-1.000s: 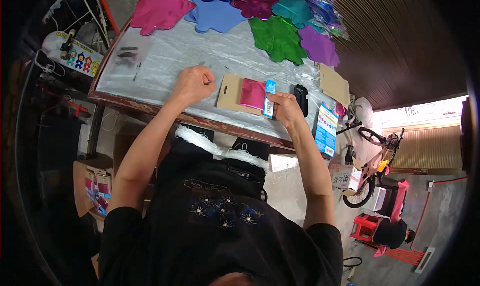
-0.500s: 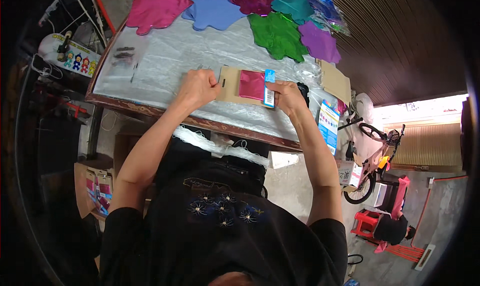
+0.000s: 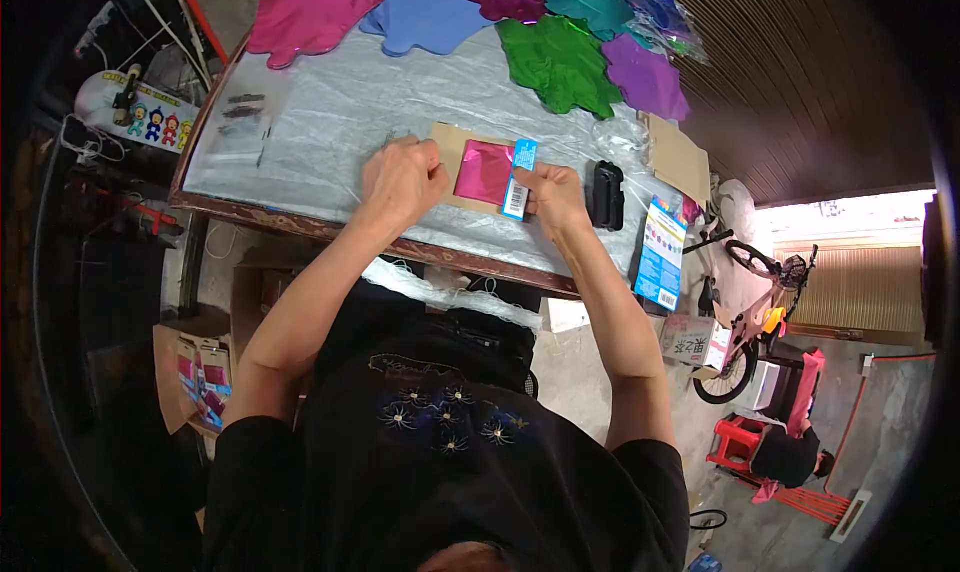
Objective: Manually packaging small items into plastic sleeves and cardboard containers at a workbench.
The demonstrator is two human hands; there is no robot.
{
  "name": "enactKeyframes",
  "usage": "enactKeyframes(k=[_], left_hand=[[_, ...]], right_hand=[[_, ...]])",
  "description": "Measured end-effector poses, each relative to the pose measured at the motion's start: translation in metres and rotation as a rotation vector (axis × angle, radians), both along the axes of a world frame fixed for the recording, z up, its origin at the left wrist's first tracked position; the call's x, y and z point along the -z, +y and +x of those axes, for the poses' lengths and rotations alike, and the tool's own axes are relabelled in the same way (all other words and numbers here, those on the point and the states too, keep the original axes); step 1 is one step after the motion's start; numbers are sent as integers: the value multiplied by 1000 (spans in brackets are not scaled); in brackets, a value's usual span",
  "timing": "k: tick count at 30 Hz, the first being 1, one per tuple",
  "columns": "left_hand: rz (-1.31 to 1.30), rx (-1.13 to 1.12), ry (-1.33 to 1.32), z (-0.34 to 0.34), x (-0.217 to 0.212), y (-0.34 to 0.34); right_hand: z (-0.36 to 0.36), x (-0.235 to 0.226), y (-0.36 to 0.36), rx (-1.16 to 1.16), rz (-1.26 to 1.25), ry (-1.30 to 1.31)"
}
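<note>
A folded pink foil piece [image 3: 484,171] lies on a brown cardboard card [image 3: 449,140], with a narrow blue-and-white printed label [image 3: 521,177] across its right end. My right hand [image 3: 556,202] pinches that labelled end between thumb and fingers. At the card's left end, my left hand [image 3: 402,180] is curled into a fist and covers part of the card's edge. Whatever lies inside its fingers is hidden. Just right of my right hand is a black plastic tool [image 3: 607,195], its kind unclear.
Shiny star-like foil shapes line the table's [image 3: 320,132] far side, among them a green one [image 3: 560,65]. Brown cards [image 3: 678,160] and a blue printed package [image 3: 661,254] are at right. White strings [image 3: 450,297] hang by my waist. An open box [image 3: 190,372] stands lower left.
My right hand has moved left with the card, foil and label, which now tilt slightly. The card's left end has slid under my left fist. The black tool shows more fully.
</note>
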State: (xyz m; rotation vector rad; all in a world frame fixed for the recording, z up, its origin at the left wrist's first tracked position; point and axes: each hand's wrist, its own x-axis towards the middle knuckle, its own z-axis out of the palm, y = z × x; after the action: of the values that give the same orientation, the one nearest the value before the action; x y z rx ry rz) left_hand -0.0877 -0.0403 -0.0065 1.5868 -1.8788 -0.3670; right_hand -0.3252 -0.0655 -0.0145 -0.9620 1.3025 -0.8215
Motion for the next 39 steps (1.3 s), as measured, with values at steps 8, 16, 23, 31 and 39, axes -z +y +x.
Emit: enactKeyframes(k=[8, 16, 23, 31, 39], left_hand=[[-216, 20, 92, 0, 8, 7], [-202, 32, 135, 3, 9, 7], [-179, 23, 110, 10, 3, 9], [-153, 60, 215, 25, 8, 18], [-101, 276, 492, 33, -19, 66]], right_hand=[[14, 4, -14, 11, -21, 39], [28, -1, -17, -82, 0, 91], [64, -10, -17, -84, -56, 80], [70, 0, -28, -111, 37, -21], [38, -20, -21, 109, 227, -811]])
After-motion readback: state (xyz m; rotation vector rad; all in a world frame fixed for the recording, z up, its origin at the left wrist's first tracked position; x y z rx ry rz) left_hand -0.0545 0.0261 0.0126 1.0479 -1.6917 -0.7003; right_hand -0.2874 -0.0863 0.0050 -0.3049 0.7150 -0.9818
